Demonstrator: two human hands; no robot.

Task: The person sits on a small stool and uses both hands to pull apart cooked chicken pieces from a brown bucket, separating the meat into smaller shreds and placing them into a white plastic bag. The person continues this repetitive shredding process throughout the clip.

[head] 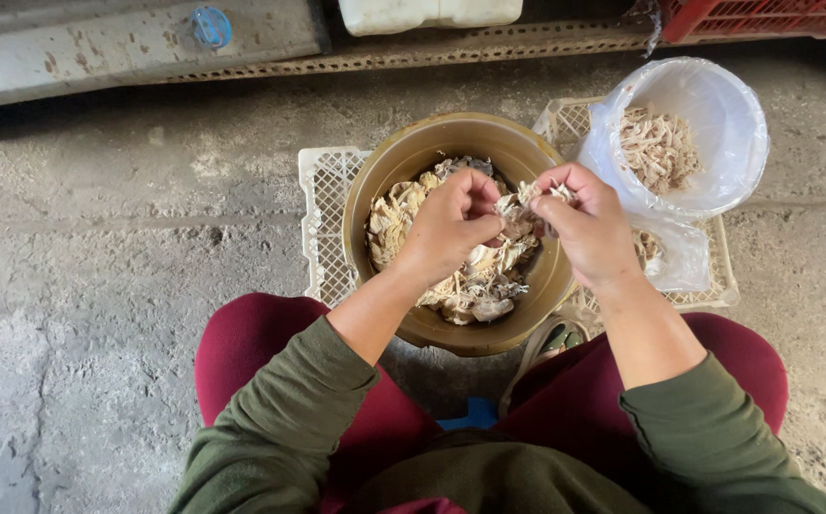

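My left hand point(451, 224) and my right hand point(586, 224) are held together over a brown round bowl point(375, 181) and both grip one pale, stringy piece of cooked meat point(520, 211) between their fingertips. The bowl is heaped with more pale meat pieces and bones point(470, 286). To the right stands a white bowl lined with a clear plastic bag point(727, 124), holding shredded pale meat point(658, 148). Both bowls rest on a white plastic lattice crate point(323, 224) lying flat on the concrete floor.
My knees in dark red trousers point(242, 343) frame the brown bowl. A grey concrete ledge with a blue cap point(211, 26) runs along the top left. A white container point(427, 11) and a red crate point(756, 14) stand at the top edge.
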